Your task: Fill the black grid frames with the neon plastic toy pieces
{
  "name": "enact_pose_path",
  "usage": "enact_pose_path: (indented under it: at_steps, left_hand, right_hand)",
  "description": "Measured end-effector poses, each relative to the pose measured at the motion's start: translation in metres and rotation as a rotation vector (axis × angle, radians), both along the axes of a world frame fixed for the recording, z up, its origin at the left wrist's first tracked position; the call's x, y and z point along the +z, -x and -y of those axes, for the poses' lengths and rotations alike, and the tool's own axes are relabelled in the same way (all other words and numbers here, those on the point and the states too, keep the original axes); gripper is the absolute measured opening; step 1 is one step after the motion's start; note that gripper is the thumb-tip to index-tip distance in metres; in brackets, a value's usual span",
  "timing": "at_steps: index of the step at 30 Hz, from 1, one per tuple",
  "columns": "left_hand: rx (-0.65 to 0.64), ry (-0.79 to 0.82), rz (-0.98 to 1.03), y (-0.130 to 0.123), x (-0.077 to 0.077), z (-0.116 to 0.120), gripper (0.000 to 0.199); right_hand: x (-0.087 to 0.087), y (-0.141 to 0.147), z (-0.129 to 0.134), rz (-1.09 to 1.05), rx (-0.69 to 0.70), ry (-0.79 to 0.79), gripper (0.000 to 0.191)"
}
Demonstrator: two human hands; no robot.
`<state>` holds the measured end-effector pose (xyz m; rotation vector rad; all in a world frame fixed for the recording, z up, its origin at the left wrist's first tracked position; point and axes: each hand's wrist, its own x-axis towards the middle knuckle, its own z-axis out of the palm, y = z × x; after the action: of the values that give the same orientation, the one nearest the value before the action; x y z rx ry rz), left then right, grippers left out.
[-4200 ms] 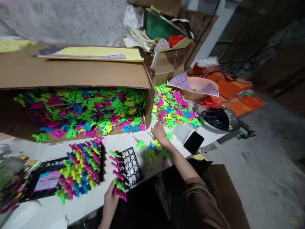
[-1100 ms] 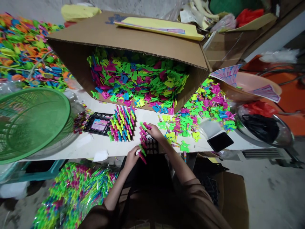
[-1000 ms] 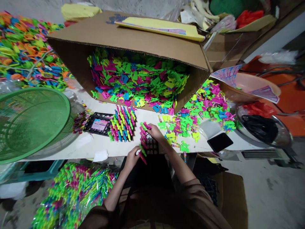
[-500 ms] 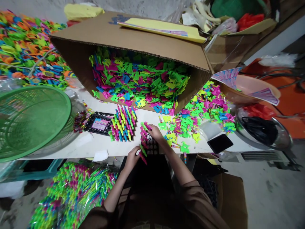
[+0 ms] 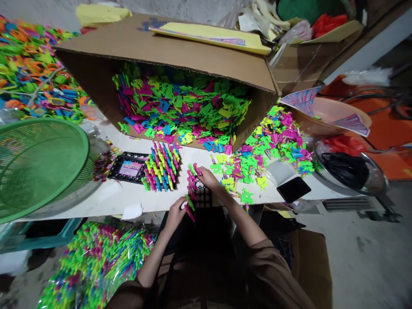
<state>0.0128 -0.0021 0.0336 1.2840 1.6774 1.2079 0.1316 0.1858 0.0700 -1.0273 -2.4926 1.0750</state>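
The black grid card (image 5: 202,196), seemingly light and bendy, sits pinched at its near edge by the left hand (image 5: 176,213), while the right hand (image 5: 207,177) clamps a small plastic toy (image 5: 196,169) at its far edge.

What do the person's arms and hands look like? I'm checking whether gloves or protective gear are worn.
No gloves: the left hand and right hand are bare, and so are both forearms. Loose brown sleeves start at about the elbows. No watch, rings or markings show.
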Motion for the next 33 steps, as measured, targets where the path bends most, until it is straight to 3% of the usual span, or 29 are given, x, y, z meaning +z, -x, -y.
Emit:
enact_pose_path:
  at_steps: [14,18,20,23,28,33]
  left_hand:
    - [-0.006,-0.008,-0.011,0.000,0.001,-0.001,0.022]
    - [-0.005,-0.007,-0.014,-0.001,0.000,-0.001,0.024]
    - [-0.004,-0.006,-0.015,-0.001,0.001,-0.001,0.024]
    - [-0.004,-0.006,-0.012,-0.001,0.001,-0.001,0.025]
    - [0.005,-0.010,-0.007,-0.002,0.002,0.000,0.025]
    - [0.006,-0.008,-0.002,-0.003,0.002,0.001,0.026]
  right_hand:
    - [0.001,-0.004,-0.007,0.040,0.077,-0.064,0.022]
    - [0.012,-0.025,-0.030,0.078,0.022,-0.244,0.033]
    - [0.017,-0.038,-0.044,0.219,-0.024,-0.399,0.035]
    - [0.024,-0.050,-0.059,0.393,0.049,-0.525,0.030]
    - [0.033,-0.057,-0.067,0.401,0.211,-0.602,0.023]
    - [0.041,-0.082,-0.061,0.151,0.006,-0.573,0.025]
